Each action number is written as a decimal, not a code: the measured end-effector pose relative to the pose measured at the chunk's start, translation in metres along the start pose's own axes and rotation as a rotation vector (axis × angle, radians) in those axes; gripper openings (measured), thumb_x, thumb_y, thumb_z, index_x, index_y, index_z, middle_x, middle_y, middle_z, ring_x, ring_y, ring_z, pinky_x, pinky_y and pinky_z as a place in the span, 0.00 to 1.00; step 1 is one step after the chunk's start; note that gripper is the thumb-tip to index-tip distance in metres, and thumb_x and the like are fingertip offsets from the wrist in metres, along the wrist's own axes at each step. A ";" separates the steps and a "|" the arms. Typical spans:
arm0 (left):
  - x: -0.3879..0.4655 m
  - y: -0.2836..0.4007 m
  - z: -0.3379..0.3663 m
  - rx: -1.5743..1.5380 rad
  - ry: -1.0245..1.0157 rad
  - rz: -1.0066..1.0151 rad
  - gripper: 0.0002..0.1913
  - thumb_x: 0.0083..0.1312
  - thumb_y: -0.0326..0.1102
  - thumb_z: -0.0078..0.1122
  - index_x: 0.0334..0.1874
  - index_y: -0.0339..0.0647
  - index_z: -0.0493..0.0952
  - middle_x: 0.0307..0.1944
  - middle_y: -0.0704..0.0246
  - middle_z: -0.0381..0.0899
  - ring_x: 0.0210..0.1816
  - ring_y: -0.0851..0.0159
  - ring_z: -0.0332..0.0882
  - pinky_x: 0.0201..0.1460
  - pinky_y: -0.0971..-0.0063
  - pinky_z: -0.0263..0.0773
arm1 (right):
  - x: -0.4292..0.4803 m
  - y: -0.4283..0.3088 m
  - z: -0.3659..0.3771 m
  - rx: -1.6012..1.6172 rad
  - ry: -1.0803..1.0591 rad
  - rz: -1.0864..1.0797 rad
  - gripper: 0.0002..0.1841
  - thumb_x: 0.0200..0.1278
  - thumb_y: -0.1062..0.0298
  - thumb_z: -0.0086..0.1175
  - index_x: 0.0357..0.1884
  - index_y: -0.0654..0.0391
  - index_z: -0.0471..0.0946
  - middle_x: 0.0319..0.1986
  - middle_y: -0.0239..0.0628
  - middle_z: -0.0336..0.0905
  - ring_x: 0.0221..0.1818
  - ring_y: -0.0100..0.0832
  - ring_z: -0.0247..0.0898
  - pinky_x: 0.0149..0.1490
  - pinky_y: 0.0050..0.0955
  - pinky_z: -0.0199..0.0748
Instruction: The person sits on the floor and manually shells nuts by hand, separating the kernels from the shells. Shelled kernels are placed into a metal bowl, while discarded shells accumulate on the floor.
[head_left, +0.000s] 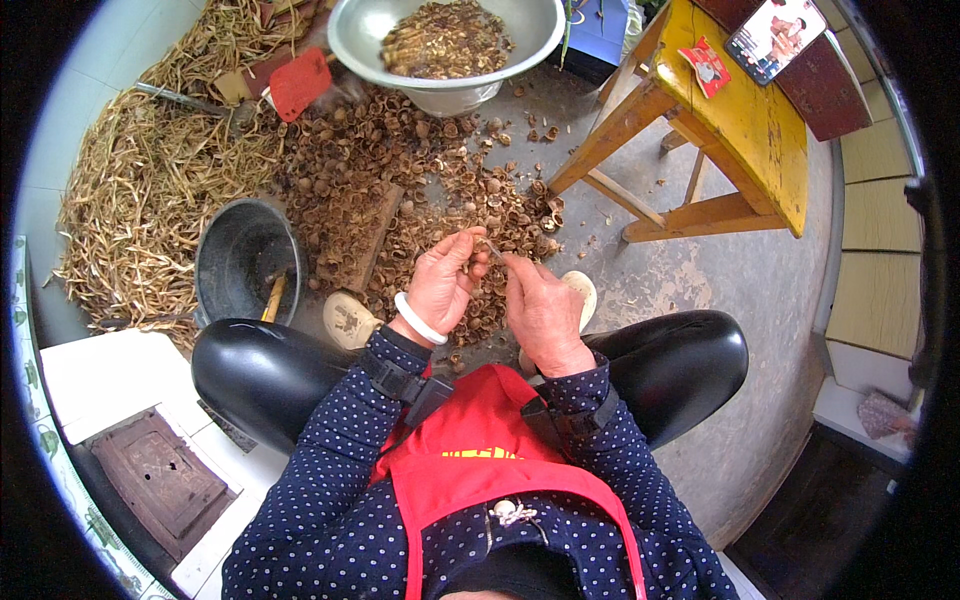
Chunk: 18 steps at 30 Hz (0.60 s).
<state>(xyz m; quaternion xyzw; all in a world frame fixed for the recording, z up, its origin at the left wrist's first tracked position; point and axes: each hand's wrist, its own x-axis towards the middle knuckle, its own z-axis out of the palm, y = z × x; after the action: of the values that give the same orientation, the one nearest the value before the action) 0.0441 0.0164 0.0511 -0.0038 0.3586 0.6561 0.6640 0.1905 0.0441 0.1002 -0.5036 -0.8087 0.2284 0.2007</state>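
My left hand (442, 289), with a white bangle at its wrist, pinches a small piece, apparently of walnut, between thumb and fingers; it is mostly hidden. From the right, my right hand (544, 311) grips a thin metal pick (493, 249), whose tip meets the left fingertips. Both hands are above a wide heap of cracked walnut shells (337, 180) on the floor. Beyond them, a metal basin (360, 49) holds a pile of nut pieces (442, 41).
A dark bucket (232, 240) with a wooden handle (274, 298) inside stands left, near dry straw-like husks (142, 210). A red shovel blade (300, 82) lies behind. A yellow wooden stool (757, 142) at right carries a phone (776, 37) and a red packet (705, 66).
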 end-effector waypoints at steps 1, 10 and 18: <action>0.000 -0.001 0.001 0.012 0.006 0.016 0.12 0.71 0.36 0.55 0.50 0.35 0.78 0.36 0.71 0.80 0.35 0.75 0.75 0.37 0.84 0.73 | 0.000 0.000 0.000 0.000 -0.008 0.015 0.10 0.61 0.71 0.55 0.45 0.50 0.79 0.29 0.43 0.81 0.28 0.47 0.78 0.31 0.42 0.73; -0.004 -0.002 0.003 0.277 -0.013 0.102 0.12 0.74 0.38 0.52 0.46 0.36 0.79 0.33 0.71 0.80 0.31 0.78 0.71 0.31 0.86 0.67 | -0.001 0.001 -0.003 -0.055 -0.079 -0.029 0.09 0.61 0.68 0.52 0.44 0.50 0.77 0.26 0.43 0.81 0.26 0.48 0.79 0.29 0.45 0.76; -0.001 0.003 -0.003 0.342 -0.012 -0.037 0.12 0.74 0.38 0.50 0.44 0.37 0.77 0.31 0.72 0.78 0.28 0.78 0.69 0.26 0.88 0.61 | 0.002 0.011 -0.002 -0.043 -0.154 -0.091 0.07 0.61 0.68 0.51 0.41 0.51 0.76 0.25 0.42 0.80 0.25 0.48 0.79 0.28 0.45 0.76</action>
<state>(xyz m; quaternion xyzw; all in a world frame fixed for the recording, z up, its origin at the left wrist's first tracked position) 0.0405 0.0140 0.0506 0.1065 0.4606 0.5732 0.6693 0.1983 0.0501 0.0956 -0.4515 -0.8485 0.2396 0.1371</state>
